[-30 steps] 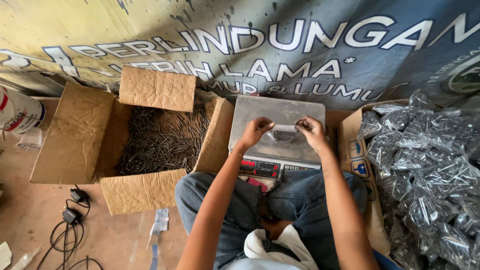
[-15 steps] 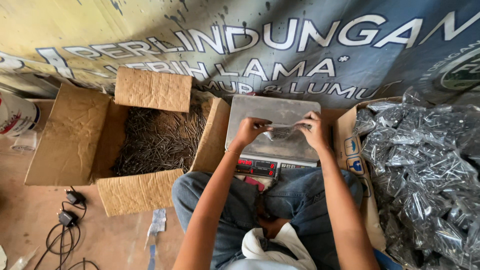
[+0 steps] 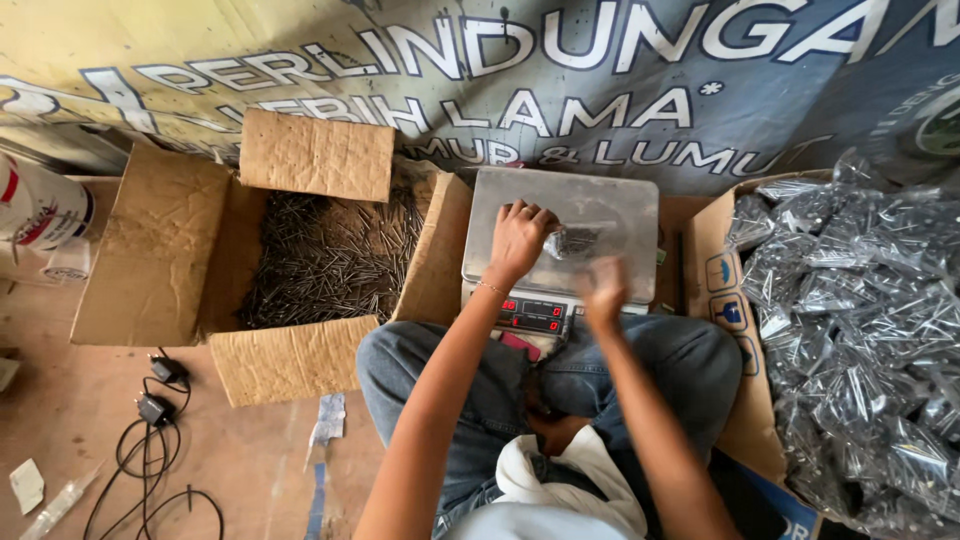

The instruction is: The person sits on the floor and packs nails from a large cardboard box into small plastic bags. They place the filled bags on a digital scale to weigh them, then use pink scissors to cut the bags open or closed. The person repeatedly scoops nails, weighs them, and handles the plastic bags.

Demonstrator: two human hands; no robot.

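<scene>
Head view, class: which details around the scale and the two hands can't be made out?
- Right hand: motion-blurred, so its grip is unclear.
- Small bag of nails on the scale: contents too small to count; the left hand covers its end.
- Box of filled bags: cut off by the right edge.

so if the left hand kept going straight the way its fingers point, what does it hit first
Most likely the small clear bag of nails lying on the scale's metal pan. The left hand already rests on that pan, fingers aimed up and right toward the bag, though the gap is unclear.
</scene>
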